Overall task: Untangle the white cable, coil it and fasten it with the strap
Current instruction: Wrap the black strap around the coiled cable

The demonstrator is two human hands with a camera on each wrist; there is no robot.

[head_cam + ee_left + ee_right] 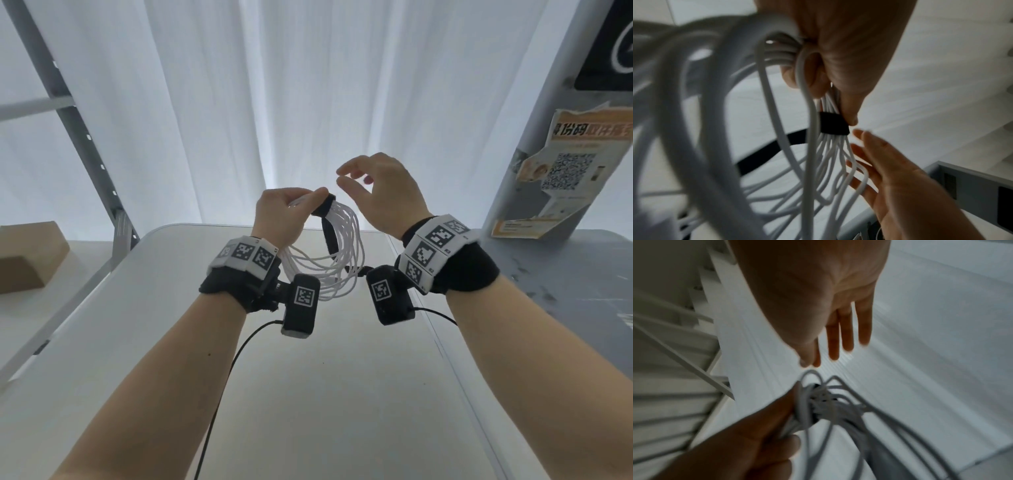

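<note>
The white cable (337,255) hangs as a coil of several loops above the table. My left hand (287,214) grips the top of the bundle, thumb and fingers curled round it beside the black strap (324,207). The strap (834,124) is wrapped round the loops, and its loose tail (329,236) hangs down inside the coil. My right hand (368,192) hovers just right of the strap with relaxed, nearly straight fingers (846,335), touching nothing. In the right wrist view the cable (824,404) sits below that hand, held by the left hand (756,434).
A white table (239,359) lies under both arms. A cardboard box (27,255) sits at the left on a lower surface. A grey post with a poster (575,171) stands at the right, a metal frame (68,102) at the left. White curtains hang behind.
</note>
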